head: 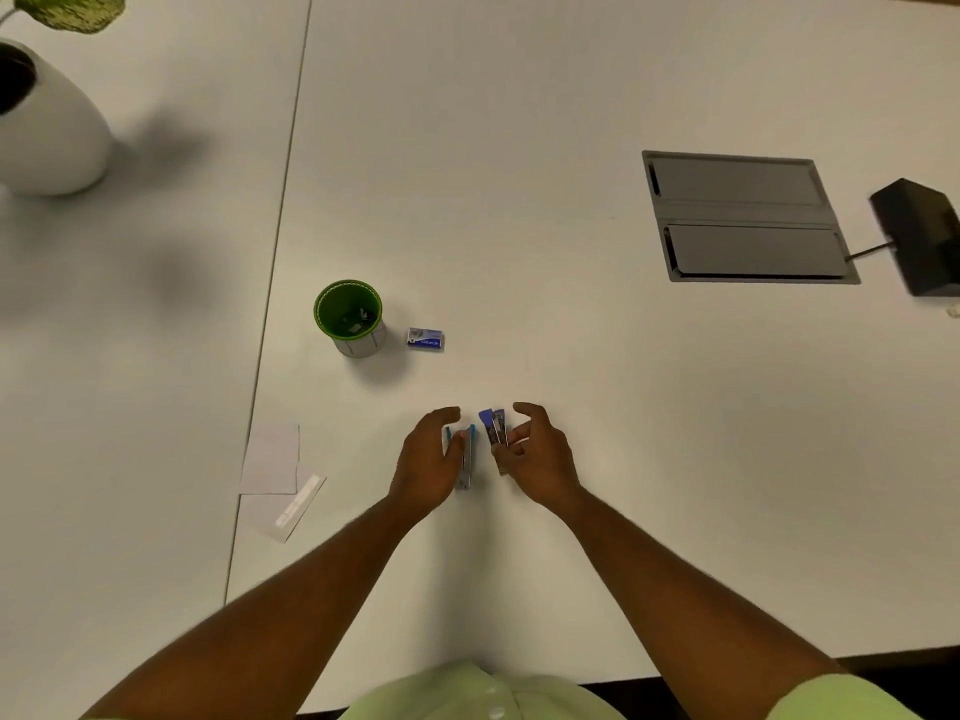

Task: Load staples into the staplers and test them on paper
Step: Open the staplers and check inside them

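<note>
While both hands pinch small staplers, left hand (434, 454) and right hand (535, 449), the white table (519, 122) carries a grey hatch (748, 218).

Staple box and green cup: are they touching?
Apart. The head view shows a strip of bare white table between the green cup and the staple box to its right.
</note>
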Demonstrator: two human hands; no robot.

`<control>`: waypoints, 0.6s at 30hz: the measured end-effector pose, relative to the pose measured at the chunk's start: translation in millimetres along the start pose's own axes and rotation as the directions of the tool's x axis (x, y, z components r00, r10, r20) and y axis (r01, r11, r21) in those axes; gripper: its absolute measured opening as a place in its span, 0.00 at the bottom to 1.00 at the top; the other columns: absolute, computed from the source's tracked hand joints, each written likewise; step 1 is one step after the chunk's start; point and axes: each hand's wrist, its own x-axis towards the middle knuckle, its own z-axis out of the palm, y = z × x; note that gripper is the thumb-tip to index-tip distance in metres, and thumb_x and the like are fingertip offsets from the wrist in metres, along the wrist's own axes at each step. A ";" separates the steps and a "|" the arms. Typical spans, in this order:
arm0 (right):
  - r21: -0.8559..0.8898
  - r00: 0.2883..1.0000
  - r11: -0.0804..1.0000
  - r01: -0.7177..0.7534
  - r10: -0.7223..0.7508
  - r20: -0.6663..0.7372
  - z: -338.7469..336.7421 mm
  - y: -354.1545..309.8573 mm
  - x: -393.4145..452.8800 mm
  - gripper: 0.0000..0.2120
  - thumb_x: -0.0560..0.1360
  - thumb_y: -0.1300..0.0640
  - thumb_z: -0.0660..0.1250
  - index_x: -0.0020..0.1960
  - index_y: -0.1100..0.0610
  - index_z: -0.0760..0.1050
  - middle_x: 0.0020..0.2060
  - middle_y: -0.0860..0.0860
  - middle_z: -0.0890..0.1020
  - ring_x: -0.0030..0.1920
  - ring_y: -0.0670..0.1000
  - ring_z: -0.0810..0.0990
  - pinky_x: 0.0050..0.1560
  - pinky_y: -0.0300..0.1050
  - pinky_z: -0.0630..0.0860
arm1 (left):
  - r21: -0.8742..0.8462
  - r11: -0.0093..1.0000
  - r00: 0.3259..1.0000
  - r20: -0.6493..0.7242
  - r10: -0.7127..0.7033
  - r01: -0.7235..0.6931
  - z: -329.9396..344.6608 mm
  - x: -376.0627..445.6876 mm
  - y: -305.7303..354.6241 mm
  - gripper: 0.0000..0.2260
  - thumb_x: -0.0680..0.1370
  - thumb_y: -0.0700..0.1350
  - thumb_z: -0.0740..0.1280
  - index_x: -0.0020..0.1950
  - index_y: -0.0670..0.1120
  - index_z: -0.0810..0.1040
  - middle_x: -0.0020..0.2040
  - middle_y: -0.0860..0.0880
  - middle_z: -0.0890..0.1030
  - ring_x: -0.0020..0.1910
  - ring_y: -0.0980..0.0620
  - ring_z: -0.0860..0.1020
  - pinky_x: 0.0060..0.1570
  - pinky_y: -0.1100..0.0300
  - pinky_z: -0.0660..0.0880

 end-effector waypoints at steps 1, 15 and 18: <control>0.056 1.000 0.998 -0.003 0.003 0.005 -0.9 -2.0 -2.3 0.31 0.72 0.54 0.77 0.71 0.48 0.67 0.42 0.42 0.80 0.40 0.44 0.82 0.41 0.36 0.79 | -0.081 0.996 1.000 -0.008 -0.028 0.028 1.8 -0.7 4.7 0.16 0.83 0.43 0.63 0.72 0.45 0.72 0.69 0.48 0.78 0.68 0.48 0.76 0.69 0.54 0.72; 0.335 0.956 0.930 0.153 -0.225 0.189 -10.4 -33.1 -33.9 0.33 0.77 0.64 0.70 0.72 0.36 0.67 0.48 0.47 0.84 0.49 0.48 0.84 0.52 0.44 0.83 | -0.718 0.405 0.821 0.441 -0.364 0.565 2.2 -6.3 38.5 0.18 0.86 0.49 0.55 0.65 0.41 0.79 0.62 0.38 0.82 0.59 0.40 0.81 0.65 0.46 0.75; 0.323 0.956 0.931 0.168 -0.234 0.178 -9.5 -34.1 -33.5 0.31 0.77 0.65 0.70 0.72 0.40 0.69 0.47 0.47 0.84 0.48 0.47 0.84 0.51 0.45 0.83 | -0.741 0.380 0.828 0.437 -0.353 0.553 0.1 -7.7 40.6 0.19 0.86 0.49 0.55 0.67 0.39 0.77 0.59 0.37 0.82 0.55 0.41 0.81 0.55 0.51 0.78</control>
